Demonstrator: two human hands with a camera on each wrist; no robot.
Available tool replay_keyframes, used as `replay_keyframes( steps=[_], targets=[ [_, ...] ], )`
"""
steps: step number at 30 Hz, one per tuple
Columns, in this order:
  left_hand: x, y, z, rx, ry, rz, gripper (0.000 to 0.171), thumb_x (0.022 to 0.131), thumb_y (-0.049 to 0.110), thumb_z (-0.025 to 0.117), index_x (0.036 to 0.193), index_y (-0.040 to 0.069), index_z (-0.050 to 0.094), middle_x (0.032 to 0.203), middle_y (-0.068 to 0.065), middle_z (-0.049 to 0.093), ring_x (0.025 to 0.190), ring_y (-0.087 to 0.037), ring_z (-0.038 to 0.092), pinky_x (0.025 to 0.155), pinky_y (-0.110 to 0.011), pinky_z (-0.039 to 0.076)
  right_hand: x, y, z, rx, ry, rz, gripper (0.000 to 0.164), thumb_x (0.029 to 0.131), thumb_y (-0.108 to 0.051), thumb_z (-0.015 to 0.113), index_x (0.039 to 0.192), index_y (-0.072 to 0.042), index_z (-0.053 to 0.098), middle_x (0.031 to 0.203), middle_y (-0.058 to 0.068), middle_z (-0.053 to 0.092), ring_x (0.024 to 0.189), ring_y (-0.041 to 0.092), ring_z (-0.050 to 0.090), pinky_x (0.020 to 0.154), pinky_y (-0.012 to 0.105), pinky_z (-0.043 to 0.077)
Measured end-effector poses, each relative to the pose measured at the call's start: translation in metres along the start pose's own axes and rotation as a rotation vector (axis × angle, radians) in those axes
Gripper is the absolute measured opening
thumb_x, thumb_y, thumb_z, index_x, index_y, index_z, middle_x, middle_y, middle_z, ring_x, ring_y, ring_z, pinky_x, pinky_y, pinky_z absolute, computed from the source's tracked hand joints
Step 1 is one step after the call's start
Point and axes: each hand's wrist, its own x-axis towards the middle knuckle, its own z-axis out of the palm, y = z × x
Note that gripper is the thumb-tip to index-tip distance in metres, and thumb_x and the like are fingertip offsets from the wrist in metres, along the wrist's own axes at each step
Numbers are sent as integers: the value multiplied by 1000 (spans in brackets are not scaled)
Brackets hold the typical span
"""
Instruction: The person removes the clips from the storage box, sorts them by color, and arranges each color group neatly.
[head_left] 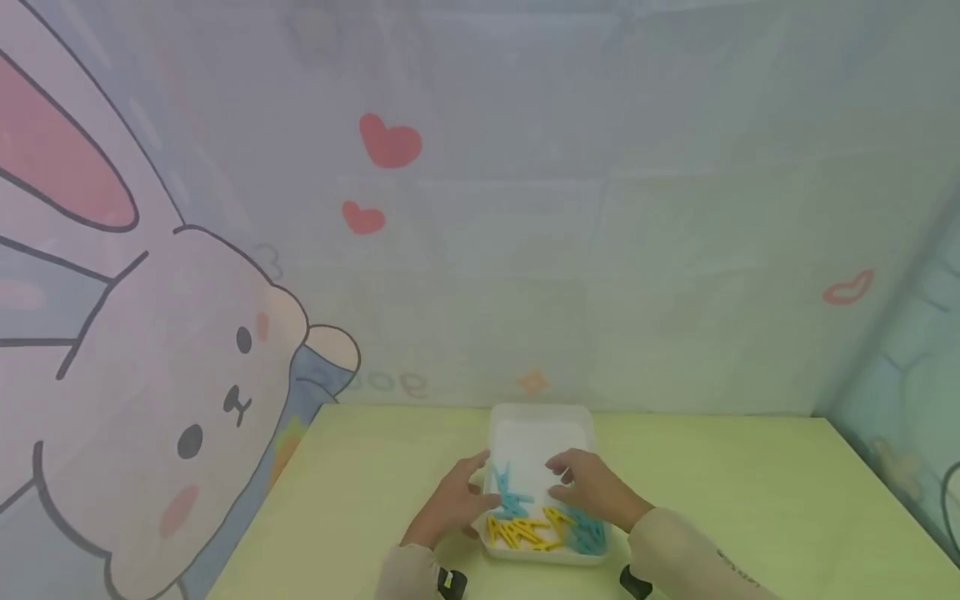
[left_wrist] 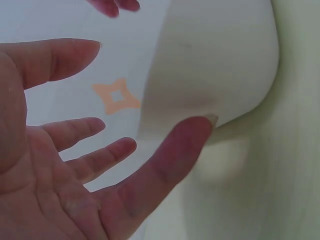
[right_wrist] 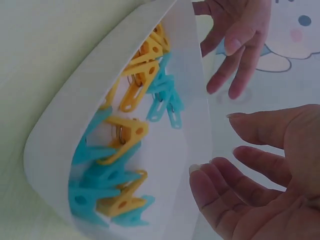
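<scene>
A white rectangular tray holds several yellow clothespins and blue clothespins, gathered toward its near end. My left hand is at the tray's left side, fingers spread with nothing between them. In the left wrist view, one fingertip overlaps the tray's outer corner; I cannot tell whether it touches. Over the tray's right part is my right hand, fingers loosely bent and apart from the thumb. The right wrist view shows that hand holding nothing, beside the yellow clothespins and blue clothespins.
The tray stands on a pale yellow-green table. A printed backdrop with a rabbit and hearts rises behind it. A dark cable curves at the far right edge. Dark wrist devices show at both sleeves.
</scene>
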Motion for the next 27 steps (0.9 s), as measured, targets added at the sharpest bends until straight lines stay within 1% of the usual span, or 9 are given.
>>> replay_keyframes(
  steps=[4,7,10,12,15,17,20,24,27],
  targets=[
    [-2,-4,1,-10,-1,0,72,80,25,67,142,22,30,141,-8,29,103,-29,50,48,-38,50,13,-6,17,-24,-51,-4,32,80,-12,65,110,-2,61,105,12,58,87,23,53,73,39,47],
    [-2,-6,0,-16,-20,13,74,80,20,67,143,18,28,138,-12,32,95,-26,53,48,-38,50,24,-8,28,-54,-85,-18,31,79,-10,64,109,1,62,106,14,59,86,25,55,74,40,47],
    [-2,-8,1,-3,-48,29,78,78,14,67,143,13,25,137,-16,31,89,-24,55,49,-38,50,32,-12,36,-74,-99,-36,30,79,-6,62,108,3,62,105,15,60,88,27,56,76,41,47],
    [-2,-9,1,16,-56,44,79,76,11,67,143,10,25,137,-18,30,90,-26,55,50,-36,50,35,-15,41,-96,-102,-41,29,79,-4,62,106,4,62,104,15,60,90,28,56,78,42,47],
    [-3,-8,1,9,-58,46,82,73,6,67,143,6,24,139,-19,27,98,-32,53,51,-36,51,41,-20,47,-133,-101,4,27,78,-2,62,105,3,63,99,12,60,92,29,56,81,43,45],
    [-5,-7,1,-4,-55,39,83,72,4,66,142,5,23,136,-22,31,98,-33,53,51,-36,51,44,-20,51,-154,-108,57,26,78,-3,62,103,1,64,97,10,60,92,28,55,81,43,45],
    [-6,-6,2,-34,-57,20,83,70,1,64,142,2,23,130,-26,37,92,-31,56,50,-38,51,47,-18,57,-183,-119,116,26,75,-1,63,101,-1,65,96,8,61,94,28,56,83,43,44],
    [-7,-7,1,-42,-63,10,82,70,-1,63,142,1,22,126,-27,40,87,-28,58,50,-39,51,50,-15,63,-215,-124,121,27,71,0,65,99,0,65,99,9,62,99,30,55,86,42,43],
    [-5,-8,1,-31,-60,20,82,69,-3,60,142,1,22,128,-27,38,90,-29,57,50,-38,51,51,-14,65,-235,-118,109,28,71,-1,66,99,0,65,99,8,61,100,29,54,88,42,42]
  ],
)
